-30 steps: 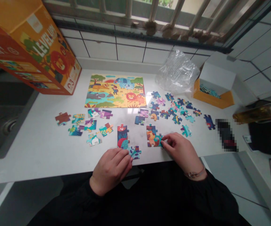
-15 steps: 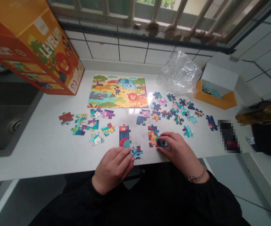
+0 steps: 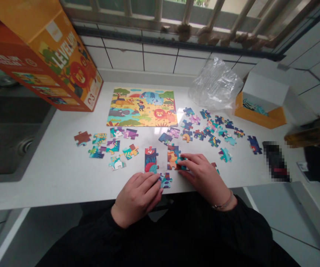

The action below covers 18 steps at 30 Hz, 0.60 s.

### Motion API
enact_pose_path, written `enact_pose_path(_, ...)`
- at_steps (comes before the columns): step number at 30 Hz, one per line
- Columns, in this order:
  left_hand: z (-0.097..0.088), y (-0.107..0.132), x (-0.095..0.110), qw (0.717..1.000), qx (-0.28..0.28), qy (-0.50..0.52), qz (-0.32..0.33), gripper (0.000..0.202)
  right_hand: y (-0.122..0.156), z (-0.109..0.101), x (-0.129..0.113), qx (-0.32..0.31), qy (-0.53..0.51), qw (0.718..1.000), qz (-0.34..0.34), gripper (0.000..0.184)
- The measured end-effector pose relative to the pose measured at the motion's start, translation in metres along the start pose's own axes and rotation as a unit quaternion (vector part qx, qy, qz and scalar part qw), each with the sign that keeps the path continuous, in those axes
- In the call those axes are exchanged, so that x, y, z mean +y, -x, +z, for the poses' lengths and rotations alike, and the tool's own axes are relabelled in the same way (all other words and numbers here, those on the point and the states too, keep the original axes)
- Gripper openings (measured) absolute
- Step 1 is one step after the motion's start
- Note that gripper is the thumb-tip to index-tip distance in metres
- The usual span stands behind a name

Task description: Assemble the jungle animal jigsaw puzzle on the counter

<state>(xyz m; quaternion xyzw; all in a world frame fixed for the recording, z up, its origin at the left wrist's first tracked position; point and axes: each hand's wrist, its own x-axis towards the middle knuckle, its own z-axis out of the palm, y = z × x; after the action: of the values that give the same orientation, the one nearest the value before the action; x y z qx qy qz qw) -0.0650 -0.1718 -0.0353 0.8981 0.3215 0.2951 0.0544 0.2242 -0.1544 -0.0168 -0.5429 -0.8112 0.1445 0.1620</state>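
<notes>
My right hand (image 3: 203, 174) pinches a teal jigsaw piece (image 3: 182, 163) against a joined group of lion pieces (image 3: 172, 157). My left hand (image 3: 137, 198) lies curled at the table's front, its fingertips on a purple-and-teal piece (image 3: 165, 180). Just above that hand stands a joined blue strip of pieces (image 3: 151, 160). Farther back lies the finished jungle-animal jigsaw (image 3: 142, 106). Loose pieces lie in groups to its front left (image 3: 112, 146) and front right (image 3: 204, 129).
A large orange puzzle box (image 3: 44, 55) stands at the back left, above a steel sink (image 3: 12, 144). Clear plastic wrap (image 3: 215, 83) and an open orange-and-white box (image 3: 260, 104) holding pieces sit at the back right. A pixelated dark object (image 3: 276, 161) lies on the white counter (image 3: 51, 189).
My right hand has moved left, bringing the teal piece and lion group closer to the blue strip. A small piece has come into view beside that hand. The whole view has shifted slightly.
</notes>
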Motion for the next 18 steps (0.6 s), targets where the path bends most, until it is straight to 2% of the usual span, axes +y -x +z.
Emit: enact_pose_path(18, 0.003, 0.002, 0.0, 1.0, 0.027, 0.007, -0.009, 0.013, -0.023, 0.0, -0.014, -0.032, -0.004, 0.997, -0.076, 0.011)
